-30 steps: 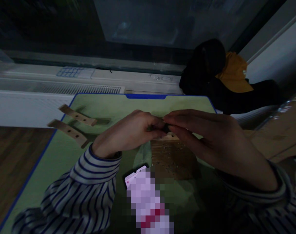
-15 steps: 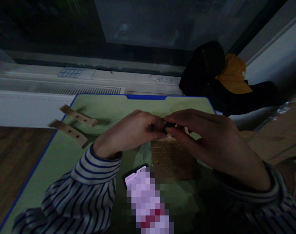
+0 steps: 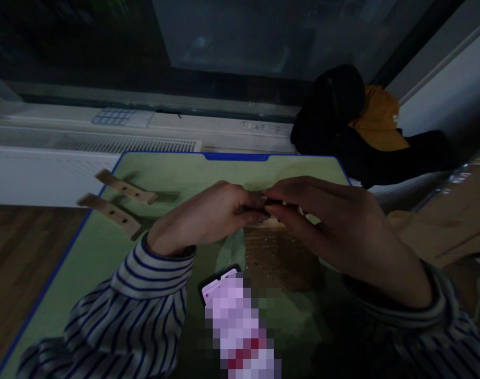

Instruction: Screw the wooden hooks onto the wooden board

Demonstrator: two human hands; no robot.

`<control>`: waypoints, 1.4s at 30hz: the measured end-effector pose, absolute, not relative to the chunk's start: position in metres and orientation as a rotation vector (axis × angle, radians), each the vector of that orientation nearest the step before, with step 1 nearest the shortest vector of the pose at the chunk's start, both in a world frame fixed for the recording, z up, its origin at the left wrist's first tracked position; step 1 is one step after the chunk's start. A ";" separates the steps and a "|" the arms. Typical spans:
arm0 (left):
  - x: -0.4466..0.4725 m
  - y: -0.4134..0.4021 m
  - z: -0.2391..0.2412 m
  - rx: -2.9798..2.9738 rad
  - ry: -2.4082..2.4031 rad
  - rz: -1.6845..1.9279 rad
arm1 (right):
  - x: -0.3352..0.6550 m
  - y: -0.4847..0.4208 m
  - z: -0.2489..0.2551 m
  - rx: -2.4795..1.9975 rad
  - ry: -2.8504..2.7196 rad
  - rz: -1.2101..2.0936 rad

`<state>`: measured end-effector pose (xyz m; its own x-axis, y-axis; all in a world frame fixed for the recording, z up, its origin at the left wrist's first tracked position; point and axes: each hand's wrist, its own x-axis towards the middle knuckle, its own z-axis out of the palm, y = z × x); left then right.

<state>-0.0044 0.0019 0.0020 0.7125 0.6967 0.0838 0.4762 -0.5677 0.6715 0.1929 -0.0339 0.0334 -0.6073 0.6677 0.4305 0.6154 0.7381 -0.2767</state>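
My left hand (image 3: 208, 216) and my right hand (image 3: 335, 226) meet fingertip to fingertip above a green mat (image 3: 106, 252). Both are closed in a pinch on a small dark piece (image 3: 263, 206) that I cannot make out. Just under the fingers lies a brown wooden board (image 3: 279, 258) dotted with small holes. A pale wooden edge shows right below the pinch. Both wrists wear striped sleeves.
Two wooden strips with holes (image 3: 117, 202) lie at the mat's left edge. A phone (image 3: 240, 321) lies near me on the mat. A radiator and window sill (image 3: 106, 137) run behind the mat. Dark clothes with a yellow garment (image 3: 366, 126) sit at the back right.
The hands stay joined in the same place; the fingertips shift slightly on the small dark piece. Nothing else has moved.
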 end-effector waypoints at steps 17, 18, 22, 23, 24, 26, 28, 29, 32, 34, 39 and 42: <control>-0.005 0.003 0.002 2.359 0.964 0.505 | 0.195 -0.036 0.037 -0.960 -2.424 0.190; -0.005 0.003 0.003 2.354 0.960 0.502 | 0.195 -0.036 0.037 -0.951 -2.430 0.200; -0.004 0.003 0.004 2.316 0.925 0.486 | 0.194 -0.035 0.035 -0.976 -2.412 0.150; -0.004 0.002 0.004 2.302 0.915 0.482 | 0.194 -0.035 0.034 -0.987 -2.406 0.128; -0.004 0.002 0.004 2.289 0.910 0.477 | 0.193 -0.035 0.034 -0.996 -2.402 0.108; -0.004 0.002 0.003 2.271 0.902 0.470 | 0.193 -0.034 0.033 -1.006 -2.400 0.075; -0.004 0.002 0.003 2.267 0.909 0.462 | 0.192 -0.034 0.033 -1.007 -2.400 0.053; -0.004 0.002 0.003 2.274 0.919 0.458 | 0.192 -0.033 0.033 -1.008 -2.400 0.049; -0.004 0.002 0.004 2.311 0.953 0.467 | 0.192 -0.033 0.033 -1.010 -2.405 0.059; -0.004 0.002 0.004 2.330 0.965 0.483 | 0.192 -0.033 0.034 -1.011 -2.402 0.075; -0.004 0.003 0.002 2.350 0.985 0.492 | 0.193 -0.036 0.036 -1.011 -2.374 0.082; -0.004 0.002 0.001 2.352 0.948 0.509 | 0.194 -0.037 0.037 -0.972 -2.408 0.124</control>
<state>-0.0036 0.0024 0.0009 0.6797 0.7205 0.1378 0.5128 -0.6010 0.6131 0.1937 -0.0368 0.0367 -0.5968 0.6678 0.4448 0.6187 0.7360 -0.2749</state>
